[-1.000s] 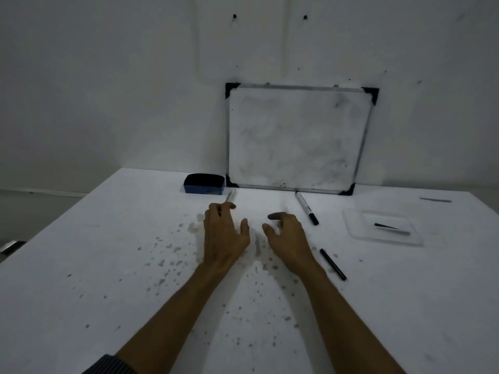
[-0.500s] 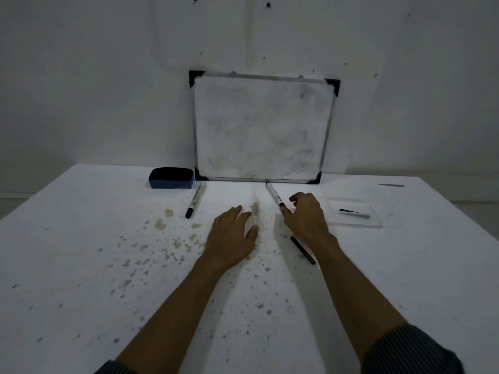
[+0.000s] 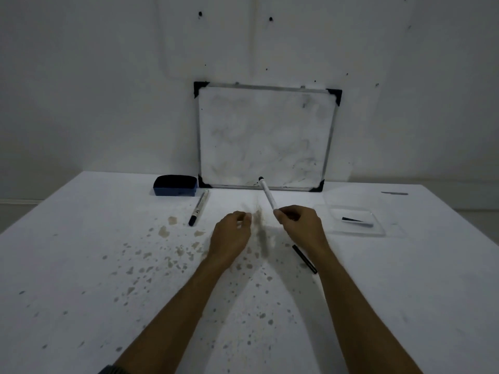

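My right hand (image 3: 302, 225) grips a white marker (image 3: 267, 194) by its near end; the marker is lifted off the table and points up and away, its dark tip in front of the whiteboard's lower edge. My left hand (image 3: 231, 234) hovers just left of it, fingers loosely curled and holding nothing. The smudged whiteboard (image 3: 266, 136) leans upright against the wall at the back of the table. A second marker (image 3: 199, 207) lies on the table to the left. A thin black pen (image 3: 304, 259) lies just beside my right wrist.
A blue eraser (image 3: 175, 185) sits at the whiteboard's left foot. A clear shallow tray (image 3: 353, 221) with a small dark piece in it stands on the right. Brown stains speckle the white table (image 3: 81, 265). A thin grey strip (image 3: 394, 193) lies far right.
My right hand reached to the marker near the whiteboard, took hold of it and lifted it off the table. My left hand left the other marker and drew back to the middle.
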The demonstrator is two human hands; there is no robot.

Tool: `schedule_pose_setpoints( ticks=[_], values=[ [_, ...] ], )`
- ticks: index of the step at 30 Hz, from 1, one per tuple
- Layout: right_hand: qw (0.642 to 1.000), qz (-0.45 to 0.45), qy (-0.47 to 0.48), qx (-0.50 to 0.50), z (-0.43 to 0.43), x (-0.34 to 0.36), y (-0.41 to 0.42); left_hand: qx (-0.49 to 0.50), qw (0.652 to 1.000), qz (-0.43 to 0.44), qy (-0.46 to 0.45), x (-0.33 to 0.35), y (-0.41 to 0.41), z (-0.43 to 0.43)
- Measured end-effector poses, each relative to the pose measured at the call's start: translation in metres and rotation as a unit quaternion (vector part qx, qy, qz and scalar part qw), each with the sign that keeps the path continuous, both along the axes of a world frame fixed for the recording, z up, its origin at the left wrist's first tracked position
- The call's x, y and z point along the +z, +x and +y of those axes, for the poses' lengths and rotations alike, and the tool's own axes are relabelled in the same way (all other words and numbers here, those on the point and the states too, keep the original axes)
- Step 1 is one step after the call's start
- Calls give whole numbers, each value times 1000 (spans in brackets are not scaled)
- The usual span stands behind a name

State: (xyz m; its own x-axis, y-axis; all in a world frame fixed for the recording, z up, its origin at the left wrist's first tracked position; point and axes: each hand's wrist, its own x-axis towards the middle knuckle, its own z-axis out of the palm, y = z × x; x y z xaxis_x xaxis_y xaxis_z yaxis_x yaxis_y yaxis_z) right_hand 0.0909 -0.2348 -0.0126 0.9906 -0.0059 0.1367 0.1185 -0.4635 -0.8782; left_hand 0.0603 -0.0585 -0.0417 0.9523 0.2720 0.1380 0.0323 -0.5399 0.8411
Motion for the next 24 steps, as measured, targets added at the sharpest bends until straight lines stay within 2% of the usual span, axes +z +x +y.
schedule_pose_setpoints(
  ticks=[3,5,7,10,12,15,17,21,24],
  values=[
    [995,16,85,55,2,4,-35,1,988,-2,-156,31,3,-4],
    [992,32,85,89,5,2,-56,-39,953,-14,-299,45,0,-4],
    [991,41,56,115,6,-1,-70,-70,940,-45,-332,50,-7,0],
    [990,32,8,137,8,0,-77,-100,957,-63,-266,47,-15,13],
    [994,16,14,109,9,6,-73,-158,963,-45,-215,47,-20,26],
    [996,13,67,64,14,13,-60,-202,979,-21,-11,41,-29,38],
    [995,25,79,63,24,11,-53,-183,978,-45,95,24,-36,41],
    [993,24,82,79,44,-13,-52,-133,956,-144,218,-14,-41,49],
    [997,-30,26,69,47,-29,-54,-137,940,-176,257,-18,-38,53]
  ],
)
